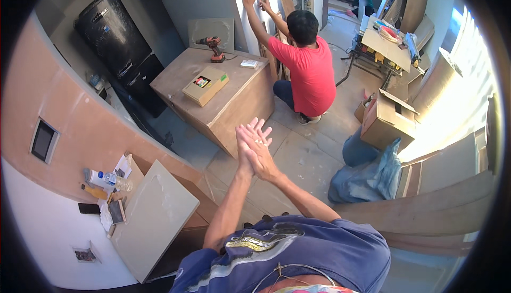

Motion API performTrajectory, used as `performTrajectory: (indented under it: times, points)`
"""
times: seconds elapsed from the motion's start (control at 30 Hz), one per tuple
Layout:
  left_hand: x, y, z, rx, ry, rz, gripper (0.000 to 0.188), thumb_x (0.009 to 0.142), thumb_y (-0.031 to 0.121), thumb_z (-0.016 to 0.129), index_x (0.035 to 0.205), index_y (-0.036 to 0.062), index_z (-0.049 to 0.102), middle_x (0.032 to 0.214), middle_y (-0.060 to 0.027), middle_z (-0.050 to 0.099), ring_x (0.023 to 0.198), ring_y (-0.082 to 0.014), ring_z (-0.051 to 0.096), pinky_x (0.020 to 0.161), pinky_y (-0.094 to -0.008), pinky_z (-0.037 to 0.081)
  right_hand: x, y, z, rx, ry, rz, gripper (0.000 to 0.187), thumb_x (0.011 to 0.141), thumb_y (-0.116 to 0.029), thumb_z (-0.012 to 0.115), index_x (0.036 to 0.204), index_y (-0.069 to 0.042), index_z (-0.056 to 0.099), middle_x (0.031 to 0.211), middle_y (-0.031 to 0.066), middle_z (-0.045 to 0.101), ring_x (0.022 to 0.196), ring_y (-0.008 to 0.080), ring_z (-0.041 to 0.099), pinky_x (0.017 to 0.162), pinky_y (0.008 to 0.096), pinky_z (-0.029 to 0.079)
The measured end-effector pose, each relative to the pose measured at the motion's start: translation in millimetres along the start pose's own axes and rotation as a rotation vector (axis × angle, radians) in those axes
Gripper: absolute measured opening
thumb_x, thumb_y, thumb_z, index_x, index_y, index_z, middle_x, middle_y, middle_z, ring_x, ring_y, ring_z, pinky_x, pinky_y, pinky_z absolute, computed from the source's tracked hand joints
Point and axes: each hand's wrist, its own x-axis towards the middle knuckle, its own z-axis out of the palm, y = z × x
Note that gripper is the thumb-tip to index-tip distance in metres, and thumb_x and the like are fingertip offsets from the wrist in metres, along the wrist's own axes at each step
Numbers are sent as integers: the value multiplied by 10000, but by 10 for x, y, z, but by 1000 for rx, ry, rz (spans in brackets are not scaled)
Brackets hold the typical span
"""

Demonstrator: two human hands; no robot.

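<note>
My two hands are raised in front of me at the middle of the view, palms together. My left hand [242, 145] is partly covered by the right, and its fingers point away, stretched out. Against it lies my right hand [260, 157], its fingers also extended and a little apart, with small pale spots near the knuckles. No tool or object shows in either one. Beyond them stands a wooden cabinet [234, 113]. On its top are a cardboard box [205, 86], a cordless drill [214, 48] and a small white item [248, 63].
A person in a red shirt [306, 75] squats ahead, arms raised to the wall. On the right are a blue sack [367, 176], a carton [387, 121] and a cluttered work table [386, 48]. A tilted grey board [154, 213] leans at the left. Another person [363, 0] sits far back.
</note>
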Motion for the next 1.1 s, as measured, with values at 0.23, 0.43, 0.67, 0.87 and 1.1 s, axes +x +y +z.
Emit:
performTrajectory:
  times: [0.23, 0.43, 0.67, 0.87, 1.1]
  points:
    - [-189, 670, 680, 383, 64, 446, 771, 1075, 616, 262, 1571, 32, 345, 1649, -144, 329, 1543, -315, 270, 1263, -525, 142, -224, 553, 26, 264, -65, 361, 638, 1101, -519, 330, 1572, -99, 422, 1658, 157, 332, 1540, 294, 294, 1250, 469, 213]
    - [-416, 313, 198, 1396, 0, 711, 555, 1066, 313, 299, 1502, 11, 463, 1592, -171, 429, 1489, -333, 381, 1261, -545, 131, -48, 175, 256, 1277, -202, 659, 689, 1108, -560, 259, 1616, -98, 307, 1642, 132, 346, 1502, 268, 347, 1237, 416, 274]
    - [-523, 773, -901, 1361, 435, 578, 475, 1059, 335, 478, 1428, 46, 554, 1498, -182, 531, 1438, -387, 434, 1223, -625, 165, 222, -246, -31, 1308, -405, 549, 747, 1079, -600, 348, 1642, -123, 229, 1600, 139, 398, 1442, 266, 441, 1179, 486, 366]
    - [-1243, 1087, -1262, 1794, 631, 324, 446, 1032, 263, 569, 1437, 81, 534, 1525, -154, 504, 1459, -356, 406, 1201, -665, 196, 117, 42, 118, 799, -447, 468, 657, 1083, -461, 503, 1601, -92, 340, 1481, 166, 535, 1302, 258, 585, 1138, 423, 419]
    - [-2246, 869, -2189, 1922, 847, -74, 452, 989, 239, 608, 1419, 107, 556, 1581, -124, 431, 1496, -330, 354, 1210, -685, 159, -376, 177, 750, 736, -534, 551, 609, 1069, -370, 577, 1560, -57, 399, 1390, 181, 601, 1187, 197, 635, 1056, 367, 490]
